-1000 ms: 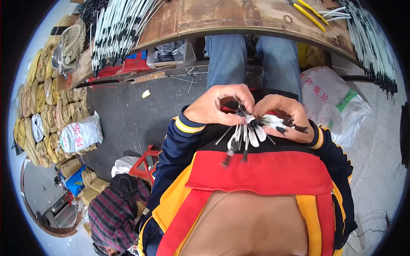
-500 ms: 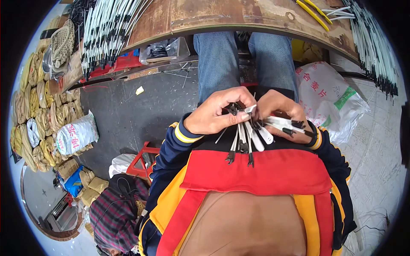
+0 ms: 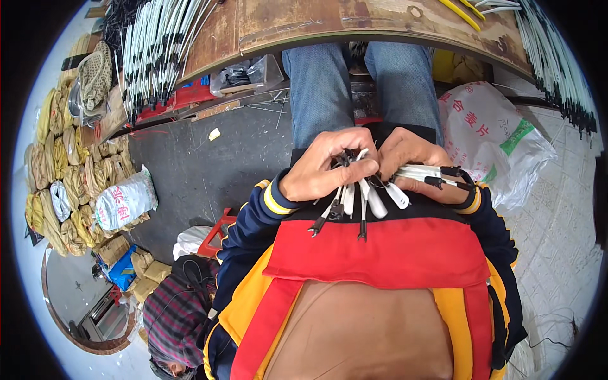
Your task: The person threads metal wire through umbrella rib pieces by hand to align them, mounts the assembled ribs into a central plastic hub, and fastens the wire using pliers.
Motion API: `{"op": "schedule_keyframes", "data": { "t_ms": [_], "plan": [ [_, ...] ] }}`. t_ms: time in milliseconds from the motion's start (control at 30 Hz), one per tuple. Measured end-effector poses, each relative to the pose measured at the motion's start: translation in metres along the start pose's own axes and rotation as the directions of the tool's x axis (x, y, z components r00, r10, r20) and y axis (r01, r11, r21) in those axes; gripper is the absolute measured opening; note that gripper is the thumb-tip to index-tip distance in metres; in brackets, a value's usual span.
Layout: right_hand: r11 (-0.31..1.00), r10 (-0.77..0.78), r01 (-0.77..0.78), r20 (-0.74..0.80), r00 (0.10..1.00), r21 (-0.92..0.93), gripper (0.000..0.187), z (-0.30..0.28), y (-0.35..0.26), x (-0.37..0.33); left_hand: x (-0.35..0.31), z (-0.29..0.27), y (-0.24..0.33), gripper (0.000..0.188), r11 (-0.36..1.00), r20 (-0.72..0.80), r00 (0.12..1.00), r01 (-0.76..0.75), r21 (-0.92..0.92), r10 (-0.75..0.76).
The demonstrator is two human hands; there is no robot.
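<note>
It's close finger work just by the red apron (image 3: 380, 250): left hand (image 3: 334, 166) pinching white-and-black strips (image 3: 375, 201), right hand (image 3: 415, 158) curled round another bunch (image 3: 418, 171), the next move likely wanting each grip steady

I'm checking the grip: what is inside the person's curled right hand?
Thin white strips with black tips stick out of the right hand; their gripped parts are covered.

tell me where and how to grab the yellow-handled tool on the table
Probably best by both yellow handles, coming from the near side: their free ends angle toward the near edge of the table, slightly apart. The head is out of view.
</note>
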State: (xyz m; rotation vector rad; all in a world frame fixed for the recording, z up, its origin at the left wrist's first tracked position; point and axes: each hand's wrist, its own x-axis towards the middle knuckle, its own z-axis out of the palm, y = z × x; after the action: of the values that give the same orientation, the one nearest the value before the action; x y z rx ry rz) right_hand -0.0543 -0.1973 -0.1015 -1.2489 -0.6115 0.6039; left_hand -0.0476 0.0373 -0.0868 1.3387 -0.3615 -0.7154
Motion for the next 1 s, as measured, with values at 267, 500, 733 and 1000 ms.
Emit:
{"op": "schedule_keyframes", "data": {
  "t_ms": [267,500,733,1000],
  "plan": [
    [0.998,-0.005,0.01,-0.089,0.996,0.056,0.014,-0.019,0.007,-0.001,0.018,-0.026,-0.003,0.049,0.956,0.3,0.954,0.068,-0.284,0.021],
    [0.983,0.084,-0.052,-0.177,0.981,0.178,0.015,-0.016,0.01,0.002,0.019,-0.003,0.007,0.015,0.97,-0.028,0.997,-0.06,0.234,0.069],
    [0.983,0.043,-0.002,-0.216,0.975,0.185,0.017,-0.016,0.02,0.004,0.042,-0.031,-0.005,0.013,0.989,0.201,0.975,0.067,0.135,-0.093],
    [0.991,0.081,-0.041,-0.32,0.944,0.128,0.032,-0.013,0.0,0.013,0.049,-0.054,-0.018,0.022,0.992,0.18,0.975,0.127,0.024,-0.129]
  ]
}}
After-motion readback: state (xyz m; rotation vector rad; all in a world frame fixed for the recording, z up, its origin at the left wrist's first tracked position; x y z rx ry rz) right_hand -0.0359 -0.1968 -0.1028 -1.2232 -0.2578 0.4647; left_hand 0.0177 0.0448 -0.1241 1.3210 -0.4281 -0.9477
